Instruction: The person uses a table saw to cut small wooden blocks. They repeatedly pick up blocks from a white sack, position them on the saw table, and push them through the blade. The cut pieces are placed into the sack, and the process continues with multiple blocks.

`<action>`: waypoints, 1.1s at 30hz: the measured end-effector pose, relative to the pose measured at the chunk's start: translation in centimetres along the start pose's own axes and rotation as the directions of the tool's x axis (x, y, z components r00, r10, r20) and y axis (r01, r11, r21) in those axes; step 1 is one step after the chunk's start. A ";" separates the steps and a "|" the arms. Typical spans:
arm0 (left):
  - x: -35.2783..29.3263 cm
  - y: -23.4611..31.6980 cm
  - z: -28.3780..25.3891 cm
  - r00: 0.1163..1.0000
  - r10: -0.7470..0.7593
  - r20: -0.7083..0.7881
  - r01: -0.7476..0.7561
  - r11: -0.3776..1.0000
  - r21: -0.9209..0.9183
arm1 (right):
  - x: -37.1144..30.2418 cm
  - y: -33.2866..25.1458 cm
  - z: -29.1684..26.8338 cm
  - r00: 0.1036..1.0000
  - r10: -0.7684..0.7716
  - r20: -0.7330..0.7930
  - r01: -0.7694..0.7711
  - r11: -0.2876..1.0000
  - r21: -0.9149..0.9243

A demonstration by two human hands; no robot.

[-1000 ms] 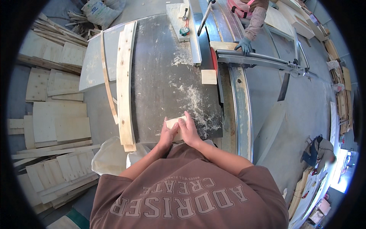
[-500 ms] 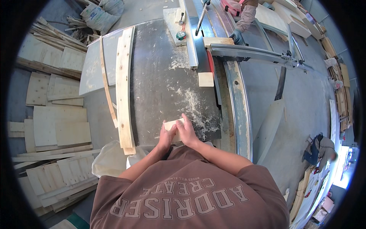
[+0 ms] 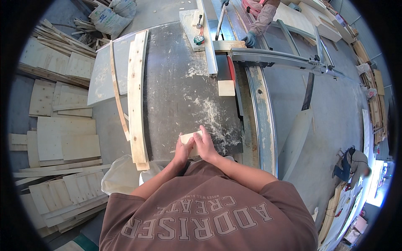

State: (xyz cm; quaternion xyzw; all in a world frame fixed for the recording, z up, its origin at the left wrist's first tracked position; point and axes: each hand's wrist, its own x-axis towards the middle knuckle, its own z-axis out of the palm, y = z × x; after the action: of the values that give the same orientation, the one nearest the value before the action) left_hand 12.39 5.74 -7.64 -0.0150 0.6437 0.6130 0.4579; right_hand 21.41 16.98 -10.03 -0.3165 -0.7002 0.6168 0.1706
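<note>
Close to my body, at the near edge of the dark saw table, my left hand [image 3: 182,152] and my right hand [image 3: 204,146] are both closed around a pale wood block [image 3: 189,137]. The fingers and thumbs cover most of its sides. Wood shavings [image 3: 210,113] lie scattered on the table just beyond my hands. Farther off, a second squared wood block [image 3: 226,88] rests by the red blade part [image 3: 231,69], apart from my hands. At the far side, a co-worker's gloved hand [image 3: 250,39] touches a wood piece [image 3: 229,45] lying against the metal fence [image 3: 210,58].
Long boards [image 3: 137,96] lie along the table's left side, near a thin curved strip [image 3: 117,90]. A metal crosscut frame [image 3: 272,56] spans the right side. Stacked panels [image 3: 67,138] fill the floor at left. Another person [image 3: 354,165] bends down at far right.
The co-worker's gloved hand has moved left, and the wood piece has slid left with it to the fence. My hands and the block they hold have stayed in place.
</note>
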 end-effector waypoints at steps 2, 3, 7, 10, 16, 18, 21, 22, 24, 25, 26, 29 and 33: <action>-0.1 0.3 0.1 1.000 -0.010 0.004 0.010 1.000 0.017 | 0.0 0.1 0.0 1.000 0.001 -0.004 -0.001 1.000 -0.005; -0.2 0.3 0.1 1.000 -0.014 0.002 0.013 1.000 0.012 | 0.0 0.0 0.0 1.000 0.001 -0.004 -0.001 1.000 -0.007; -0.5 0.6 0.3 1.000 -0.025 -0.017 0.025 1.000 0.016 | 0.0 0.0 -0.1 1.000 0.014 0.018 -0.014 1.000 0.002; -0.3 0.2 0.2 1.000 -0.011 -0.015 0.011 1.000 -0.004 | 0.0 0.1 -0.1 1.000 0.013 0.025 -0.013 1.000 -0.002; -0.5 0.4 0.4 1.000 -0.009 -0.013 0.009 1.000 -0.010 | 0.0 0.0 -0.2 0.999 0.021 0.032 -0.021 1.000 0.005; -0.3 0.2 0.2 1.000 -0.003 -0.011 0.003 1.000 -0.018 | 0.0 -0.3 -0.2 0.999 0.020 0.028 -0.020 1.000 0.004; -0.3 0.0 0.1 1.000 -0.001 -0.016 0.001 1.000 -0.026 | -0.2 -0.9 -0.4 0.999 0.018 0.026 -0.018 1.000 -0.005; -0.3 0.0 0.2 1.000 -0.002 -0.018 0.001 1.000 -0.026 | -0.2 -0.8 -0.3 1.000 0.013 0.022 -0.013 1.000 -0.008; -0.2 -0.2 0.1 1.000 0.003 -0.017 -0.003 1.000 -0.019 | -0.2 -0.8 -0.3 1.000 0.003 0.014 -0.003 1.000 -0.015; -0.1 -0.3 0.0 1.000 0.006 -0.017 -0.006 1.000 -0.016 | -0.2 -0.7 -0.3 1.000 0.004 0.014 -0.004 1.000 -0.014; 0.0 -0.4 0.0 1.000 0.008 -0.016 -0.008 1.000 -0.021 | -0.2 -0.7 -0.3 1.000 0.005 0.014 -0.004 1.000 -0.014; 0.0 -0.5 -0.1 1.000 0.015 -0.016 -0.015 0.999 -0.028 | -0.2 -0.7 -0.3 1.000 0.011 0.022 -0.011 1.000 -0.010; 0.3 -0.8 -0.3 1.000 0.020 -0.016 -0.021 1.000 -0.018 | -0.3 -0.7 -0.2 1.000 0.017 0.026 -0.017 1.000 -0.005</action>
State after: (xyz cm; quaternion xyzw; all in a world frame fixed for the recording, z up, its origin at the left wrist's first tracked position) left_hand 12.57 5.45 -8.50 -0.0172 0.6418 0.6233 0.4465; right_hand 21.60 16.95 -9.23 -0.3148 -0.7012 0.6206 0.1552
